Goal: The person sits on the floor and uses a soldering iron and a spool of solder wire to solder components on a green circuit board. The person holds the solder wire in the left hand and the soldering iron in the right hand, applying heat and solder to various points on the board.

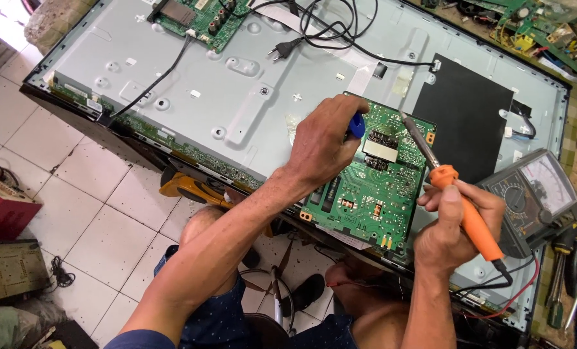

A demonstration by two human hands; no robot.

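Our floor of pale tiles (101, 213), with a flat screen laid back-up on it

We see the grey metal back panel (237, 84) resting across the tiles; a red box (1, 210) and a black cable (59, 274) lie at left; screwdrivers (563, 271) lie at right

Right hand (453, 226) gripping orange soldering iron (460, 200) over green circuit board (372, 187), left hand (324, 142) perhaps holding blue tool (357, 125)
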